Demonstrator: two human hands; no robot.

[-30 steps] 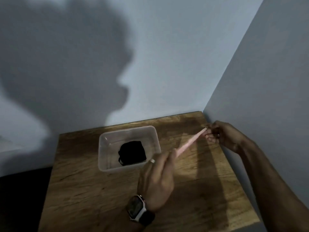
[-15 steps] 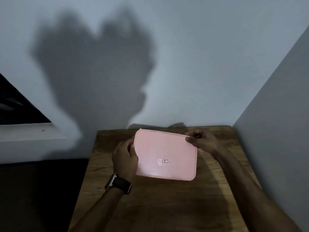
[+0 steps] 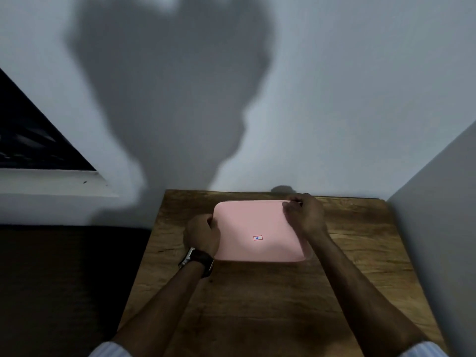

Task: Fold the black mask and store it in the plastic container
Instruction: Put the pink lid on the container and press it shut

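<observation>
A pink rectangular lid with a small red label lies flat over the plastic container, whose clear edge shows only at the lid's right front corner. The black mask is hidden under the lid. My left hand, with a dark watch on its wrist, grips the lid's left edge. My right hand grips the lid's far right corner, fingers curled over it.
The container sits on a small wooden table pushed into a corner. A pale wall stands right behind it and another wall runs along the table's right side. To the left the floor is dark.
The lid went from tilted edge-on beside the open container to lying flat over it, hiding the mask. Both hands came in to hold its two ends, and the lid sank lower.
</observation>
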